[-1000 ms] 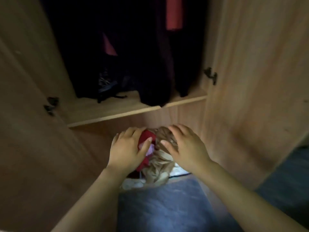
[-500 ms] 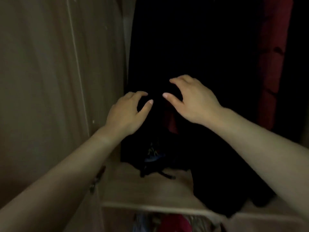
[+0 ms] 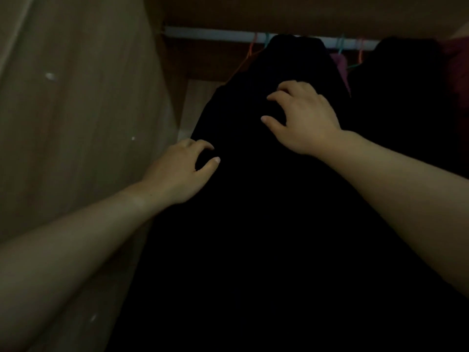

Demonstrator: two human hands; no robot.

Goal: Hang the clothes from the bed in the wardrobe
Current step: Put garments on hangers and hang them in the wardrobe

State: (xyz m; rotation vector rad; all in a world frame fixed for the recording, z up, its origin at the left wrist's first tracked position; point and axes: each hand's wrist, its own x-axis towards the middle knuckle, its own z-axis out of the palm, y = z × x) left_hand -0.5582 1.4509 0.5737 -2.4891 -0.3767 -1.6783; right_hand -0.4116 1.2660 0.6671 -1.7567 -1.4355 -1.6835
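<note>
Reaching into the dark

A pale, wood-grained wardrobe panel (image 3: 76,123) stands left. The left hand (image 3: 180,171), fingers loosely curved, thumb apart, pinches nothing at the edge of a black garment (image 3: 253,224) hanging from the white rail (image 3: 210,34). The right hand (image 3: 302,120), fingers spread, seems to rest on its cloth.

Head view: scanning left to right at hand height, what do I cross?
From the left: wooden wardrobe panel → left hand → right hand → dark red garment at the right edge. The black hanging garment spans behind both hands, so it is left out.
</note>
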